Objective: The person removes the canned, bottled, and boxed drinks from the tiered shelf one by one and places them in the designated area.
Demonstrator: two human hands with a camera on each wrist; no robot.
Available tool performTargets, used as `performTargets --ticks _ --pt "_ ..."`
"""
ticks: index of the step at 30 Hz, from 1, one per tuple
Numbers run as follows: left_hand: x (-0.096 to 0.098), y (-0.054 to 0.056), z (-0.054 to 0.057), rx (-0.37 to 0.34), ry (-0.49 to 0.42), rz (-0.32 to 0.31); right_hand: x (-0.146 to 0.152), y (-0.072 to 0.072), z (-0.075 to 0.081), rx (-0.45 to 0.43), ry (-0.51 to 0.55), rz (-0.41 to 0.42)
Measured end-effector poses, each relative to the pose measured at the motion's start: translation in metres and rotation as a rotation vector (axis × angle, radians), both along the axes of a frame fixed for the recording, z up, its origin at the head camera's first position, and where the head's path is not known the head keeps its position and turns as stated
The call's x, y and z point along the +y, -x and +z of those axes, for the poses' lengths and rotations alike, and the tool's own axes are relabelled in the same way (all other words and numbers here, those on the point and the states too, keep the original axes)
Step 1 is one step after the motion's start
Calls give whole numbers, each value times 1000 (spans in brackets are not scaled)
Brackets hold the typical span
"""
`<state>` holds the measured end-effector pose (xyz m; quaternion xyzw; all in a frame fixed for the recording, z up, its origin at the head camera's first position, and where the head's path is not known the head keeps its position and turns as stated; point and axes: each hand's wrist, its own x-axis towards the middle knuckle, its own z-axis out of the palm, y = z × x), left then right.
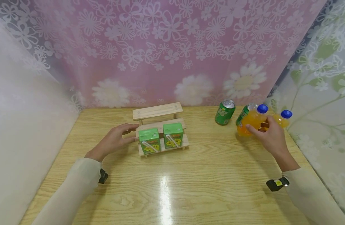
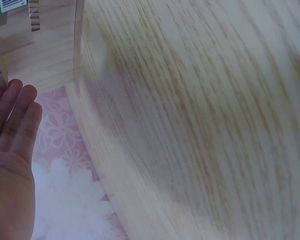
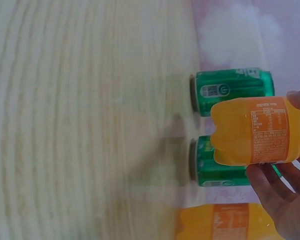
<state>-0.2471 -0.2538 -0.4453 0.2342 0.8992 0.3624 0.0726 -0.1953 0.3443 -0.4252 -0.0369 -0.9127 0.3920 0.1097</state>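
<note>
My right hand [image 1: 273,137] grips a bottle of orange drink with a blue cap [image 1: 249,120] around its upper part. The bottle is held upright, its base off the table in the right wrist view. A second orange drink bottle [image 1: 282,118] stands behind that hand, partly hidden. My left hand [image 1: 114,137] touches the left end of a small stepped wooden shelf [image 1: 158,112], its fingers nearly straight. On the shelf's lowest step stand two green drink cartons with straws, a left carton [image 1: 149,141] and a right carton [image 1: 173,136]. The shelf's upper steps hold nothing.
One green soda can [image 1: 225,112] stands at the back right. Another green can [image 3: 222,162] is partly covered by the held bottle. A floral curtain [image 1: 172,62] hangs along the table's back edge. Glossy wood-grain table [image 1: 203,187] spreads in front.
</note>
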Motion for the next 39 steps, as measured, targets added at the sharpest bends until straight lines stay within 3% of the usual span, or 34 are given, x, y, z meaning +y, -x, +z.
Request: performTargets --ticks 15,39 --pt "0 -1 -2 2 -6 8 7 1 -22 -18 15 -28" --pt "0 -1 -2 -3 -1 23 0 3 -29 -46 0 -57"
